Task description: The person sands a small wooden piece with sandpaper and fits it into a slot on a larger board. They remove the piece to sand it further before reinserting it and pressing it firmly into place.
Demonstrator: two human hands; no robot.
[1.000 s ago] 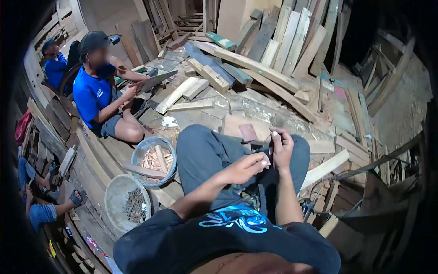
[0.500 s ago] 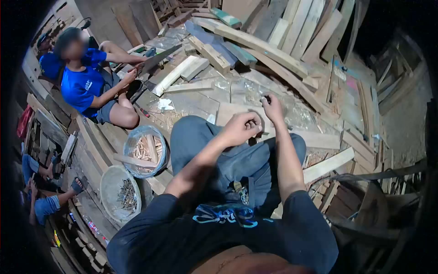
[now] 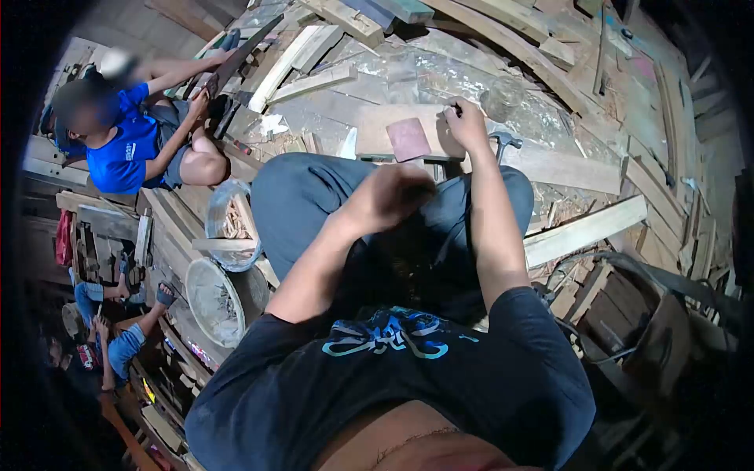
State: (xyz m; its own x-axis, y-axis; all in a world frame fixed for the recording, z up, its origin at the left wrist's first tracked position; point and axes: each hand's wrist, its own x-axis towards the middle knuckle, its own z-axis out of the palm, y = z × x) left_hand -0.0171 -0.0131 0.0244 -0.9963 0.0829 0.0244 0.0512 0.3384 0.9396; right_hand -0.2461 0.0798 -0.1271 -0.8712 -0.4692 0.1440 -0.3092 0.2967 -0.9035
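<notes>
My left hand (image 3: 390,195) hangs over my lap, smeared by motion, so its fingers do not show clearly. My right hand (image 3: 466,125) is above the right end of a flat wooden board (image 3: 371,132) in front of my knees. Its fingers are curled in a pinch; a small dark thing may be between them, too small to name. A pinkish square sheet (image 3: 408,139) like sandpaper lies on the board, between the two hands. Beside my right wrist rests a hammer (image 3: 505,143), its metal head showing near my right knee.
At my left stand a bucket of small wood pieces (image 3: 236,224) and a pale basin (image 3: 212,302). A co-worker in a blue shirt (image 3: 126,149) sits at the upper left with a saw (image 3: 250,55). Wooden beams (image 3: 585,231) lie around; another person (image 3: 122,345) is at far left.
My left hand has drawn back from near the right hand toward my lap. The view has shifted, and the pinkish sheet and the hammer now show.
</notes>
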